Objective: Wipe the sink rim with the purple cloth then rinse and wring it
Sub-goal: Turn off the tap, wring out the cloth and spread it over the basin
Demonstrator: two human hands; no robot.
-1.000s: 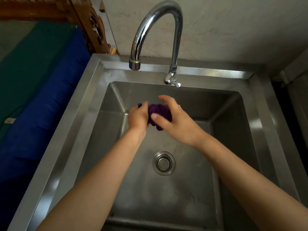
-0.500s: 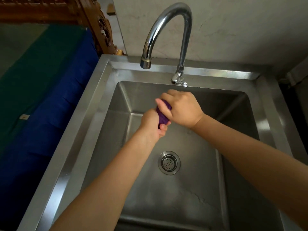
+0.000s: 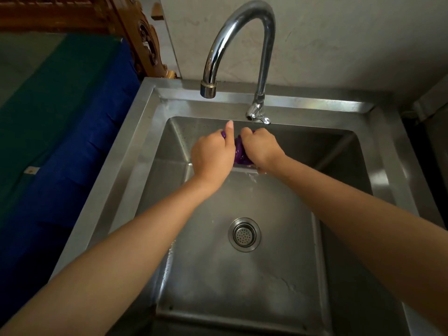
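**Head view.** Both forearms reach over the near edge into the sink (image 3: 135, 146). The hands meet close to the basin's back wall, just below the tap's handle (image 3: 258, 117).

The left hand (image 3: 213, 157) is curled round one end of the purple cloth (image 3: 240, 151), with its thumb sticking straight up. The right hand (image 3: 260, 147) is clenched in a fist on the other end. The cloth is bunched tight between them, held in the air above the basin floor, and a small purple tip shows at the left knuckles.

*Edges and room.* The back wall lies just beyond the knuckles. I see wide free space on the basin floor toward me, around the drain (image 3: 244, 234), and to either side of the hands. The tap (image 3: 242, 27) arches overhead, its spout hanging to the left of the left hand, above the rear rim. A blue cover (image 3: 80, 132) adjoins the left rim, and carved wood (image 3: 145, 40) stands behind it.

*Change.* Half a second earlier the right fist sat above the left, with the cloth upright between them. Now the hands lie side by side, nearer the back wall. One second earlier the right fingers were spread over the cloth.
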